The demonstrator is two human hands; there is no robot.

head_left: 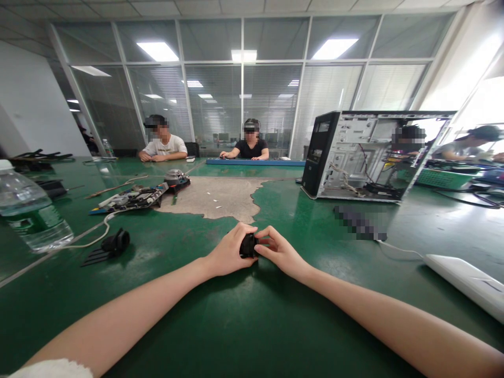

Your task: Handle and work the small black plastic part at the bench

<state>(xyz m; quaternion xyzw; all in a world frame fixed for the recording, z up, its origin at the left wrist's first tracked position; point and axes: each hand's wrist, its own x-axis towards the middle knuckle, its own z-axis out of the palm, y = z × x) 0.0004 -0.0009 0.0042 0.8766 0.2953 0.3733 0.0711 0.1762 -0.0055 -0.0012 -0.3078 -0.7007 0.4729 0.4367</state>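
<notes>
A small black part (248, 245), blocky and partly hidden by fingers, is held between my two hands just above or on the green table. My left hand (228, 252) wraps round its left side, thumb and fingers closed on it. From the right, the fingertips of my right hand (281, 253) press against the same part. Its exact kind does not show. Off to the left lies another black plastic piece (114, 244) with a round end and several flat prongs.
A water bottle (33, 215) stands at the left, near a circuit board (132, 199) with cables. An opened computer case (358, 157) is at the right, with a white power bank (464, 283) in front. Two people sit across the green table (189, 325); others are at the right.
</notes>
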